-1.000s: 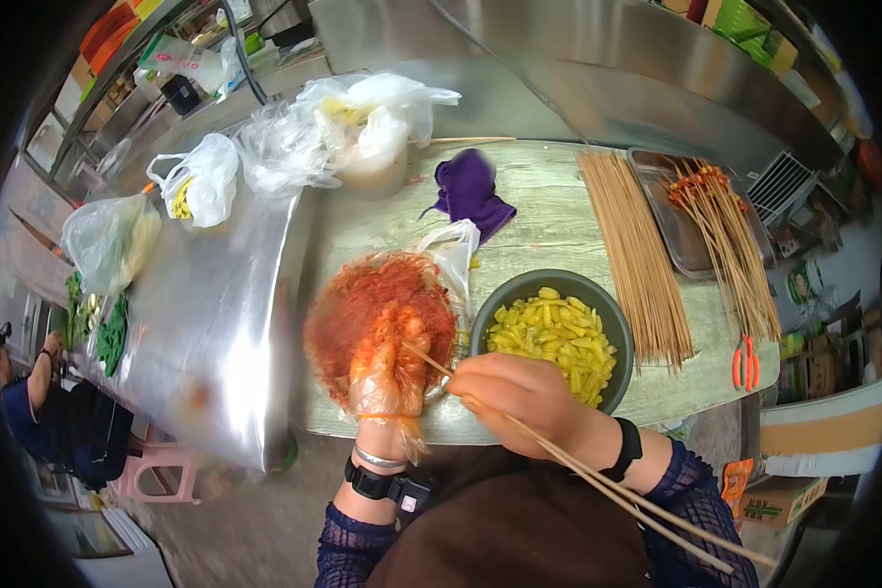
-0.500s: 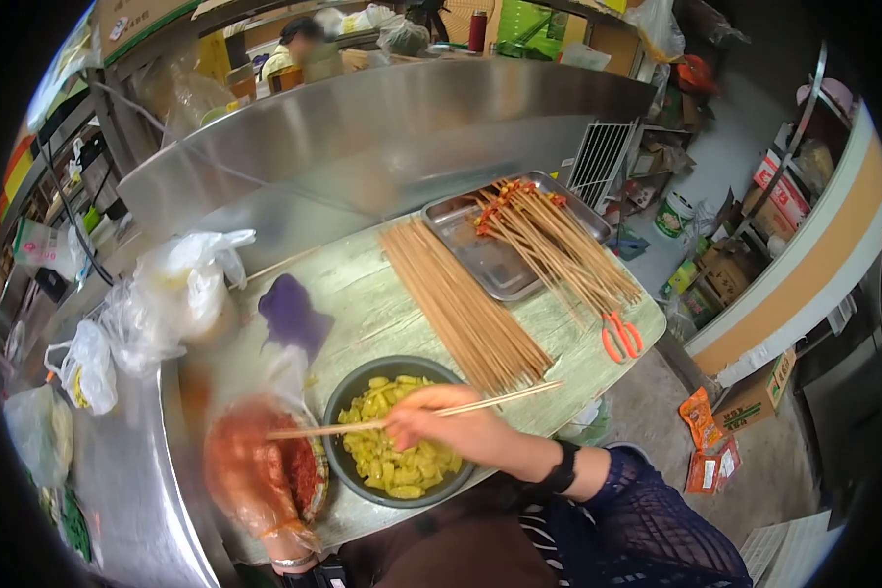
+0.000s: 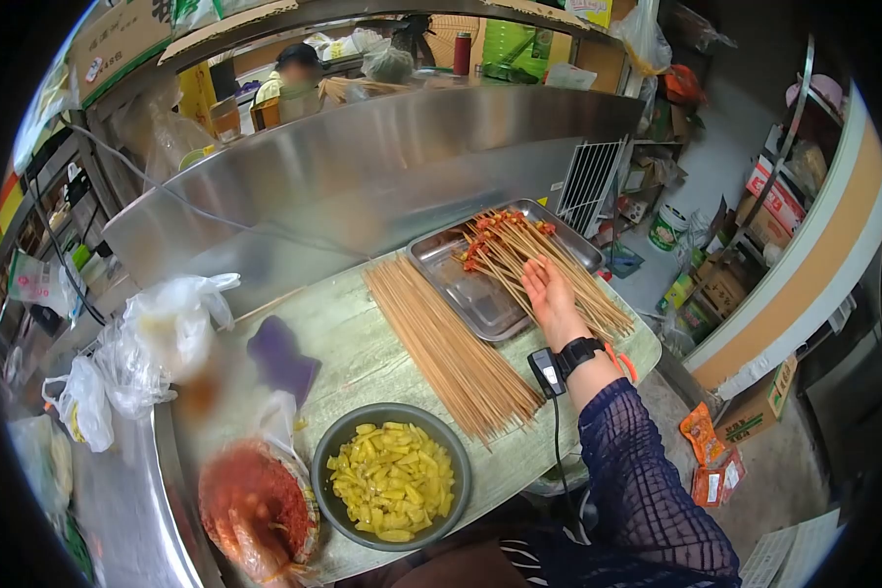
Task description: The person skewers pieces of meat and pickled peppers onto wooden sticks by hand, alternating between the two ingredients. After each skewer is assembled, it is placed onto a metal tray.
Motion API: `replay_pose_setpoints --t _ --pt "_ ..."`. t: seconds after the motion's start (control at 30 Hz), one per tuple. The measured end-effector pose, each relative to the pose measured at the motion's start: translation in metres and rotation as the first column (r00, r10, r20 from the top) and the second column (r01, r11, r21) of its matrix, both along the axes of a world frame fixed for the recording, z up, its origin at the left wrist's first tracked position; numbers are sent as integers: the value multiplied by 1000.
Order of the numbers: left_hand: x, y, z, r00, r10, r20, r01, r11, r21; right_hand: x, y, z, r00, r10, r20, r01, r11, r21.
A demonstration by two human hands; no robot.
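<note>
My right hand (image 3: 549,292), bare and wearing a black wristband, is over the bundle of wooden skewers (image 3: 583,284) on the metal tray (image 3: 485,318). Its fingers are stretched out, and no separate skewer shows in them. Red and orange pieces tip the skewers' far ends. At lower left, my left hand (image 3: 248,539), in a clear plastic glove, lies against the red minced meat (image 3: 265,480) in a bowl; blur hides its fingers. Beside that bowl stands a grey bowl (image 3: 465,490) of yellow-green pickled pepper pieces (image 3: 392,475).
Bare skewers (image 3: 451,348) lie in a wide row mid-table. A purple cloth-like piece (image 3: 282,358) and white plastic bags (image 3: 171,328) are at left. Orange-handled scissors (image 3: 625,365) sit by the right edge. Behind rises a metal panel (image 3: 382,127); a person (image 3: 289,83) is beyond it.
My right hand has moved from above the pepper bowl, where it held a skewer, up and right to the tray. My left hand has drawn lower on the meat bowl.
</note>
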State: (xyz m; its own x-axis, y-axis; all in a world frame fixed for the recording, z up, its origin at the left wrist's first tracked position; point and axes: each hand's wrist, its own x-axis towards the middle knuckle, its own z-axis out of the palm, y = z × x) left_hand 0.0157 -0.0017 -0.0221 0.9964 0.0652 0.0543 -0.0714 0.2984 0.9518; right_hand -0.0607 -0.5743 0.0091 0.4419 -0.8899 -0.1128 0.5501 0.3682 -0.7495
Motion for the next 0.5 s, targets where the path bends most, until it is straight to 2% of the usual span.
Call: replay_pose_setpoints --t 0.13,0.17,0.23,0.27,0.3,0.37,0.4,0.47,0.5 --pt "-5 -4 4 1000 5 1 -5 996 -92 -6 15 3 1000 26 6 -27 980 198" --pt "-5 -4 3 1000 -14 14 15 996 -91 -10 22 1 985 166 -39 -162 982 99" --pt "-6 -2 2 998 -47 35 49 995 -81 -18 43 -2 890 428 -158 -443 894 -69" --pt "-7 -5 8 999 -39 33 41 997 -60 -16 68 9 848 425 -316 -483 865 -133" --pt "-7 -5 9 999 -39 26 40 997 -60 -11 81 5 775 380 -505 -545 807 -230" --pt "-6 -6 8 999 -40 19 42 997 -67 -1 102 1 580 173 -796 -687 629 -364" --pt "-5 -7 7 998 -55 36 58 995 -81 4 110 -2 550 -53 -833 -713 489 -502" --pt "-3 -6 2 995 -76 70 84 990 -110 17 122 -11 514 -488 -706 -765 112 -634" --pt "-3 -5 3 993 -85 87 96 988 -123 22 123 -16 462 -505 -729 -800 116 -588"
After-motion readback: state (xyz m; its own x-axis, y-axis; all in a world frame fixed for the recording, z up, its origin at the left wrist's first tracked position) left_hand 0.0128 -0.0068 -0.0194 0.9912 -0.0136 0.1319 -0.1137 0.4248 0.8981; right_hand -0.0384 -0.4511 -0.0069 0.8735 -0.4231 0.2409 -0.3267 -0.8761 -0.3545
